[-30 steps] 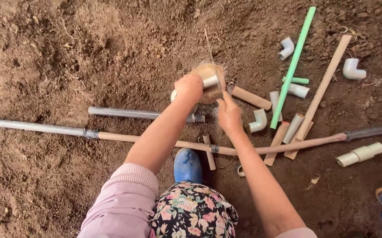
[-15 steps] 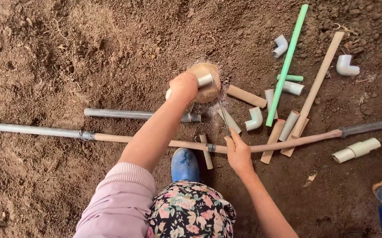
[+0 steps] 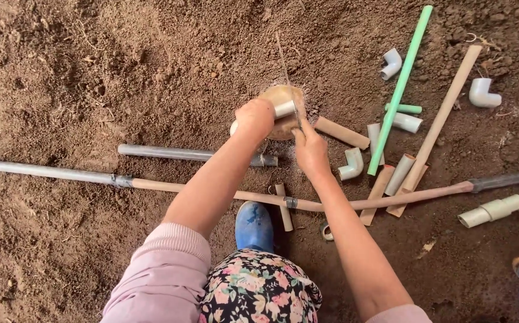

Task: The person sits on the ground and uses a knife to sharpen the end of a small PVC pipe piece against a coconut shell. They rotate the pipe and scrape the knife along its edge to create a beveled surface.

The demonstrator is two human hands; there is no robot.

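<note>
Soil (image 3: pixel 92 72), brown and clumpy, fills the view, w/ pipe bits scattered at right. Left hand (image 3: pixel 254 117) is curled tight round a short white pipe (image 3: pixel 283 110), fingers pressed together, holding it across a round tan block (image 3: pixel 283 101) set in the dirt at centre far. Right hand (image 3: pixel 310 149), just right of it, pinches a thin saw blade (image 3: pixel 286 78) between thumb and fingers; blade runs far from the hand, over the pipe & block. The hands are near each other, not touching as far as I can tell. Near side of both arms: a long grey-and-tan pipe (image 3: pixel 50 172) crossing the whole view left to right, & a shorter grey pipe (image 3: pixel 175 154) just beyond it at left. Right of the block: a tan pipe piece (image 3: pixel 341 132), a white elbow (image 3: pixel 351 164), a long green pipe (image 3: pixel 400 87) slanting far-right, a long tan pipe (image 3: pixel 445 110) beside it, 2 more white elbows far right. Blue boot (image 3: pixel 254 226) stands near, between the arms, above a floral garment (image 3: pixel 259 287). Pink sleeve (image 3: pixel 157 281) on left arm.
</note>
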